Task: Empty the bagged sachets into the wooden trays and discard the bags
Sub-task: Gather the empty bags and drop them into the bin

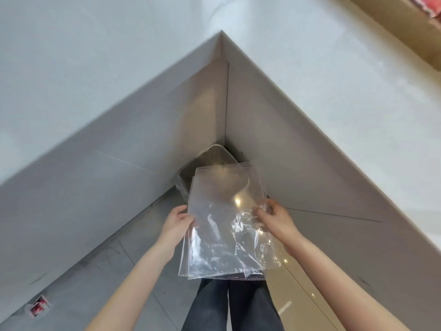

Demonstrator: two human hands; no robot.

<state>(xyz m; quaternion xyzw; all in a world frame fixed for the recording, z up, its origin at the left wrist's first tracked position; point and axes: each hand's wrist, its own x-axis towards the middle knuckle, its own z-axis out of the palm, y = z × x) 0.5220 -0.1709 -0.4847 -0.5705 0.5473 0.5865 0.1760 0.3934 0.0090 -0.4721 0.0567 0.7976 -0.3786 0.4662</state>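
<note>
A stack of clear, empty plastic bags point(222, 225) hangs flat in front of me, over my legs. My left hand point(175, 222) grips the stack's left edge. My right hand point(274, 219) pinches its right edge, thumb on top. Beyond the bags, down in the inner corner of the counter, stands a grey waste bin point(212, 156), its near half hidden behind the bags. A wooden tray point(405, 27) with red-and-white sachets point(422, 5) lies on the counter at the top right, cut off by the frame.
An L-shaped white counter point(119, 56) wraps around me, with grey cabinet fronts point(298, 151) on both sides of the corner. The tiled floor point(95, 283) lies below. A small red-and-white sachet point(38, 306) lies on the floor at the lower left.
</note>
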